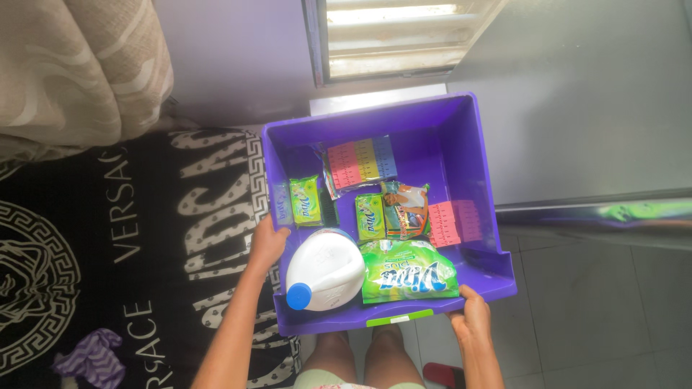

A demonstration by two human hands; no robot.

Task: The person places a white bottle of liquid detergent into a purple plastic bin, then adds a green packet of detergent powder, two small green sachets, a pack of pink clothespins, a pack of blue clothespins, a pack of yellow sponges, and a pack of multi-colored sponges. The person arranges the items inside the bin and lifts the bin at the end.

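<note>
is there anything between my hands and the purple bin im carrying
Nothing visible. The left hand grips the purple bin directly on its left rim, beside the white jug. The right hand holds the near right corner, close to the big green packet. Both hands sit bare on the plastic.

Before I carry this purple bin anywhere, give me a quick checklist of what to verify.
1. Left hand gripping the purple bin at its left wall: ok.
2. Right hand holding the near right corner: ok.
3. White jug lying down, blue cap on: ok; whether tight, cannot tell.
4. Big green bag and small packets inside the walls: ok.
5. Red thing on the floor by the feet: not ok.
</note>
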